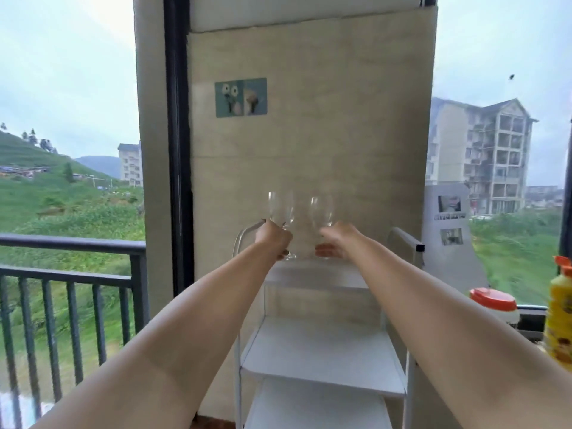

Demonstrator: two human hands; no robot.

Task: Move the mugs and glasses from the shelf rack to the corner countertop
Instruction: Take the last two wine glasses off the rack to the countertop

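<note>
head view: each hand (274, 239) (335, 239) grips a stemmed glass (281, 209) (322, 210).

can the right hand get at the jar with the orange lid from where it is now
Probably not right away. The right hand is wrapped round a wine glass above the white rack; the orange-lidded jar sits off to its right, nothing between, but the glass occupies it.

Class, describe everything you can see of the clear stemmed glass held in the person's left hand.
The clear stemmed wine glass is colourless and looks like see-through glass, with a rounded bowl that appears empty, a thin stem and a round foot. It stands upright. The left hand grips it round the stem, just above the top tier of the white metal shelf rack; whether the foot touches that tier cannot be told. A second similar glass stands beside it, apart.
</note>
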